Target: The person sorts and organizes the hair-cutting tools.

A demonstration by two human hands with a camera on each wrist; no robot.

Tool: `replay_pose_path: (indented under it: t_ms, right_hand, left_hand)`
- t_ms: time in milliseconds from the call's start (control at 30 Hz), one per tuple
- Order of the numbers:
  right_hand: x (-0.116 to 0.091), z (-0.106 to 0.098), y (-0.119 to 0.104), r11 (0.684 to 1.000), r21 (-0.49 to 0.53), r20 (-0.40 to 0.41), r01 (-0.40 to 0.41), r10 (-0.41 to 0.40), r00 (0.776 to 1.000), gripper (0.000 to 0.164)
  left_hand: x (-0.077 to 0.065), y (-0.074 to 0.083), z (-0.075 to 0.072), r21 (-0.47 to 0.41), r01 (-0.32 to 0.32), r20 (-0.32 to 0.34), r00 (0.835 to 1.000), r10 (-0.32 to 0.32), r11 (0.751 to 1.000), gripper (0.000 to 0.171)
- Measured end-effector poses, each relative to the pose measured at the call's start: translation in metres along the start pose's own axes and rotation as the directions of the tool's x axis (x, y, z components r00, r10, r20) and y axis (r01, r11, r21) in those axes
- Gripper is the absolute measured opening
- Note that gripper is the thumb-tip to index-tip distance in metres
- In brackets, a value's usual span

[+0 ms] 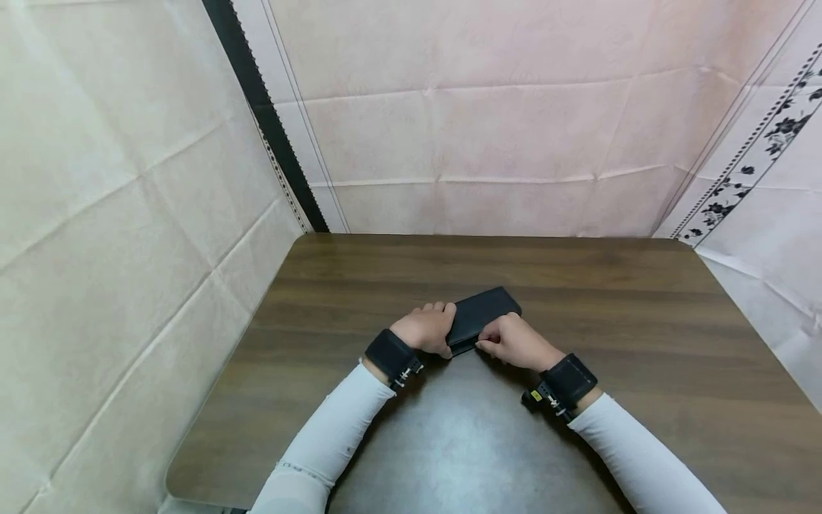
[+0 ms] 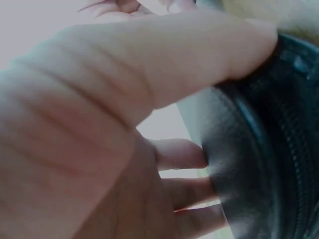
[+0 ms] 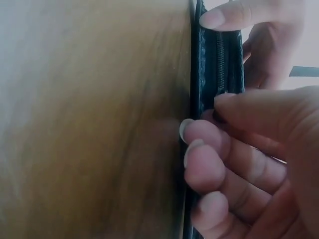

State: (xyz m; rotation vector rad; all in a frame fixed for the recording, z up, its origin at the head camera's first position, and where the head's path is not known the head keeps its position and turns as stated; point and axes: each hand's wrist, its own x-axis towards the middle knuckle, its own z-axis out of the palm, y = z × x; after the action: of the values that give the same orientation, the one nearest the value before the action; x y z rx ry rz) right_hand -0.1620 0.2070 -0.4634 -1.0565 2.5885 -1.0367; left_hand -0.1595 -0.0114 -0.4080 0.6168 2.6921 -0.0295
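A black zip wallet (image 1: 483,313) lies slanted on the table, its zipped side towards the person. My left hand (image 1: 427,328) grips its left end, the thumb (image 2: 209,55) on the zipped edge and the other fingers on its far side. At that same edge, my right hand (image 1: 519,343) pinches the zipper pull (image 3: 218,117) between thumb and forefinger. Its remaining fingers are curled beside the wallet's edge. In the right wrist view the zipper teeth (image 3: 221,64) run closed-looking between the two thumbs. Most of the pull is hidden by the fingertips.
The brown wood-grain table (image 1: 347,278) has rounded corners and a glossy light patch near the person. Pale creased cloth (image 1: 514,128) hangs behind it and along both sides. Black bands with cameras (image 1: 570,380) circle both wrists.
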Motion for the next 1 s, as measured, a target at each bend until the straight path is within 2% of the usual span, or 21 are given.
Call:
replay_pose_path:
  t_ms: [167, 300, 533, 733, 1000]
  right_hand:
    - [0.000, 0.004, 0.000, 1.000, 0.000, 0.014, -0.008, 0.008, 1.000, 0.019]
    - [0.002, 0.006, 0.000, 1.000, -0.031, 0.002, 0.003, -0.003, 1.000, 0.022]
    - [0.003, 0.004, 0.000, 1.000, -0.006, -0.016, -0.016, 0.016, 1.000, 0.025]
    - [0.004, 0.004, 0.001, 0.998, -0.032, -0.019, -0.048, 0.047, 0.999, 0.029]
    - [0.004, 0.006, 0.004, 0.997, -0.066, -0.034, -0.030, 0.028, 0.999, 0.029]
  left_hand:
    - [0.006, 0.001, 0.008, -0.016, 0.005, -0.044, 0.999, -0.005, 1.000, 0.081]
    - [0.012, 0.004, 0.013, 0.009, 0.003, -0.077, 0.997, -0.002, 1.000, 0.089]
    - [0.015, 0.007, 0.015, 0.112, 0.001, -0.062, 0.998, 0.006, 0.994, 0.075]
    - [0.015, 0.007, 0.015, 0.097, 0.006, -0.045, 0.999, -0.002, 0.995, 0.075]
    - [0.011, 0.005, 0.014, 0.074, -0.004, -0.041, 0.999, 0.007, 0.997, 0.075]
